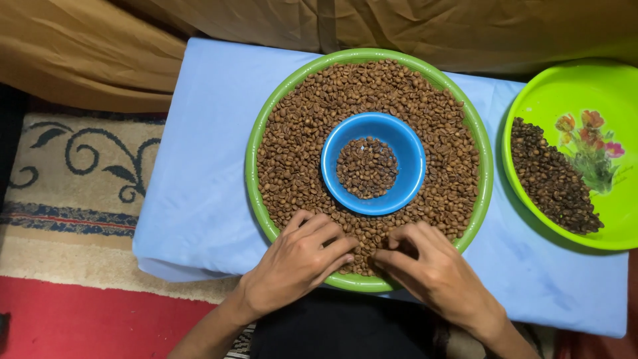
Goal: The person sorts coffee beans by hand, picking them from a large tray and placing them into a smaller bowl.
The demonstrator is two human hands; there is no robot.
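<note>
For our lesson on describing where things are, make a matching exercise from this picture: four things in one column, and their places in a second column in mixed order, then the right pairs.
Things
1. blue bowl
2. green tray with flower print
3. left hand
4. patterned rug

Places
A. on the floor, left of the table
B. at the table's right end, dark beans along its left side
C. in the middle of the round green tray of coffee beans
D. fingers on the beans at the near rim, beside the right hand

Pairs: 1-C, 2-B, 3-D, 4-A

Lime tray (531, 100) cut off at right edge; hands hide some beans (299, 133).
</note>
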